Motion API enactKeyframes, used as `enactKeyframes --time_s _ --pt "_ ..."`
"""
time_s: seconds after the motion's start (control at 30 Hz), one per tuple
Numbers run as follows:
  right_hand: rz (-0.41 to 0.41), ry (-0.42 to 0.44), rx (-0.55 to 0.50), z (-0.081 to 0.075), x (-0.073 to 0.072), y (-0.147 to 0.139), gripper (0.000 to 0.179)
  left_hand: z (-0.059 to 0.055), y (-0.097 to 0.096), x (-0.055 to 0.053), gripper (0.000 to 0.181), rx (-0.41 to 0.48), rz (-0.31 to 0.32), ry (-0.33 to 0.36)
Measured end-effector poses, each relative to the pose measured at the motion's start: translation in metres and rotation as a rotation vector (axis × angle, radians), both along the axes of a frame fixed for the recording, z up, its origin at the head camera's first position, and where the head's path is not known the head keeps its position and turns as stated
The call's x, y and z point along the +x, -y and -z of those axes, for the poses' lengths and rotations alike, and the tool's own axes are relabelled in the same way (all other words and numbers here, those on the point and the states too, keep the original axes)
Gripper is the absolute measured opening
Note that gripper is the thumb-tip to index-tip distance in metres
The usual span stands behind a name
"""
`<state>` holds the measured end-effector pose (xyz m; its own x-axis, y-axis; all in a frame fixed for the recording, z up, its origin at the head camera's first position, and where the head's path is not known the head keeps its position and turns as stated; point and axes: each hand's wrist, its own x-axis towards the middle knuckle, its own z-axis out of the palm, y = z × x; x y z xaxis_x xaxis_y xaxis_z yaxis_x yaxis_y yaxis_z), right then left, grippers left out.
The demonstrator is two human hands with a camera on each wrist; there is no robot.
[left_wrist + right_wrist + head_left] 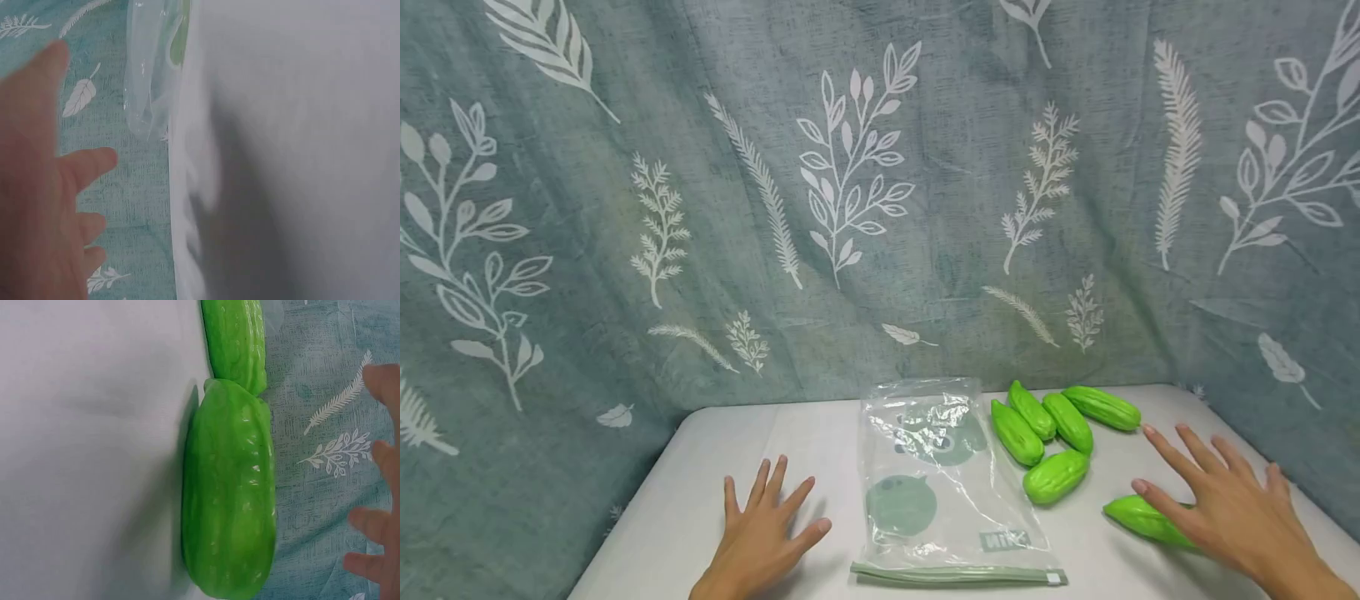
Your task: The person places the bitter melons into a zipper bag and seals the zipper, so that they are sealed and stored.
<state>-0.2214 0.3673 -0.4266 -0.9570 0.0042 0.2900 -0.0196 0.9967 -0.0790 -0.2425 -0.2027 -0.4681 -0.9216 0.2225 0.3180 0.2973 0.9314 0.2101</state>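
A clear zip bag (955, 500) with pale green cartoon prints lies flat on the white table, its green slider closure (955, 575) towards me. My left hand (760, 533) is left of the bag, fingers spread, holding nothing; in the left wrist view its fingers (90, 165) are apart from the bag (147, 69). On the right, my right hand (1232, 508) hovers with spread fingers over a bright green, ridged, cucumber-like vegetable (1150, 518), partly hiding it. The right wrist view shows that vegetable (231, 494) large, with the fingers (372, 525) clear of it.
Several similar green vegetables (1052, 477) lie in a loose group right of the bag, near the table's back edge. The white tabletop (700, 483) extends left of the bag. A blue-green curtain (940, 208) with white leaf prints hangs behind and at both sides.
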Motion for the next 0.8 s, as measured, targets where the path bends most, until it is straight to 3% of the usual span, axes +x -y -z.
enactKeyframes --time_s 0.17,0.3,0.63,0.8 --pt "-0.020 -0.049 0.116 0.005 0.003 0.001 0.085 -0.001 -0.004 0.002 0.067 -0.002 -0.002 -0.065" --pt "-0.038 -0.069 0.111 0.012 0.003 0.003 0.079 -0.002 -0.007 0.005 0.063 0.003 0.002 -0.079" --pt "0.002 -0.042 -0.092 0.015 0.002 -0.002 0.065 0.000 -0.025 0.004 0.064 0.089 0.053 -0.027" --pt "0.049 0.065 -0.236 0.014 0.005 -0.006 0.073 -0.001 -0.036 0.003 0.047 0.084 0.102 -0.105"
